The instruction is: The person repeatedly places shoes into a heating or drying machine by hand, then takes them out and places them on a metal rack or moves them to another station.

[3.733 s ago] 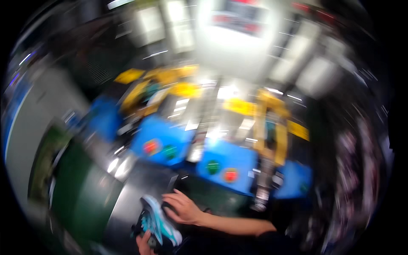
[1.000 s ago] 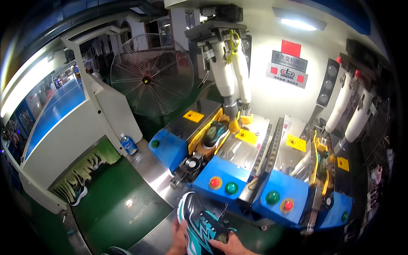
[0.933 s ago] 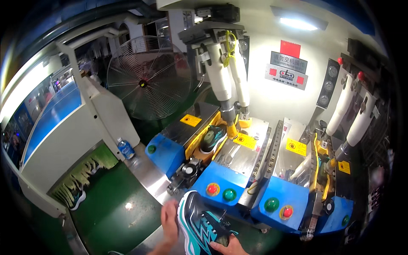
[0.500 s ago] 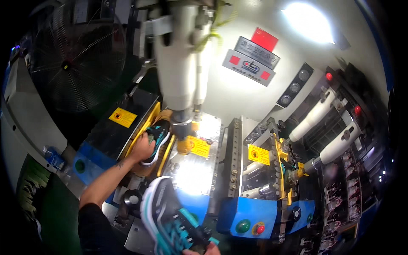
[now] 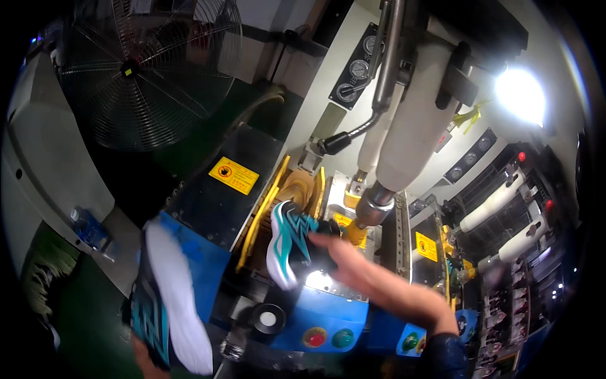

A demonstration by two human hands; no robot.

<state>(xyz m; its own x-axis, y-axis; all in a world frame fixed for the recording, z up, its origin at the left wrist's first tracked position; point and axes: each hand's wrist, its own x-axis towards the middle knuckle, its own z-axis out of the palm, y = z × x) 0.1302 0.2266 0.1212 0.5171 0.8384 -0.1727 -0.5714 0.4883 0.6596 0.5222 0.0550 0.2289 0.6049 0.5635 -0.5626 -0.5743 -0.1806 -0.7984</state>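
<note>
At the lower left, my left hand grips a black and teal sneaker, its long white sole turned toward the middle of the view. Most of that hand's fingers are hidden by the shoe. My right hand reaches across from the right and is closed on the dark end of a second black and teal sneaker. This one is tilted, its white sole facing left, in front of the slot between the yellow pads of a machine. A brown block sits in the slot behind it.
A white cylinder with a yellow-tipped press head hangs just beyond my right hand. Red and green buttons sit on the blue front panel. A large fan stands back left, a plastic bottle at left. Another press stands right.
My left hand has left the machine slot and is now low left with a sneaker. My right hand has risen from the bottom edge to the slot with the other. The view has swung left.
</note>
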